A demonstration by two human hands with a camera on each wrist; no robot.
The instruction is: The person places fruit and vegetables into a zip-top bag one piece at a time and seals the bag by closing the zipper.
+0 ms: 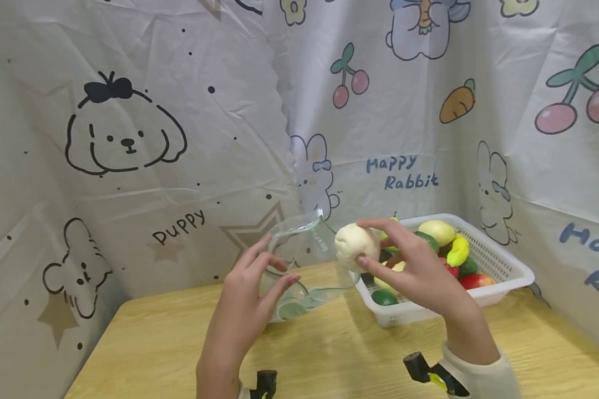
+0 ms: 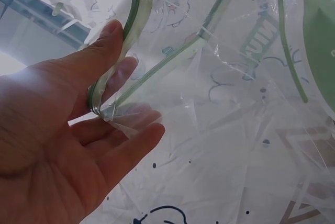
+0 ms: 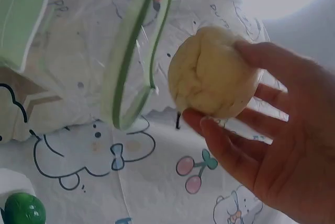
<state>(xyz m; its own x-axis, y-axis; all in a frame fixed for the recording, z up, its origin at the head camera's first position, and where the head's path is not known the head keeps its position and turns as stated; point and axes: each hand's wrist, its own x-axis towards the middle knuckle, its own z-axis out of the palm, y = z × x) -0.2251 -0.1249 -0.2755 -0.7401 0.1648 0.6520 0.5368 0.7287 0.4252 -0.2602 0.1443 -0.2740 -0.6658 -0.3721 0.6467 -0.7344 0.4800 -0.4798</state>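
A clear zip bag [image 1: 293, 307] with green print and a green seal strip is held up over the table, its mouth spread apart. My left hand [image 1: 247, 310] grips the bag by one side of its mouth; the left wrist view has the thumb and fingers around the seal strip [image 2: 132, 20]. Between the thumb and fingers of my right hand [image 1: 419, 271] is a pale, round, creased bun [image 1: 354, 244]. That bun [image 3: 212, 75] is beside the open mouth of the bag, apart from the strip in the right wrist view.
Behind the right hand, a white plastic basket [image 1: 516, 277] holds several toy fruits and vegetables, among them a yellow pepper-like piece [image 1: 458, 250] and a green one [image 1: 383, 297]. A wooden table [image 1: 155, 332] lies below. Printed cloth [image 1: 219, 138] hangs around the back and sides.
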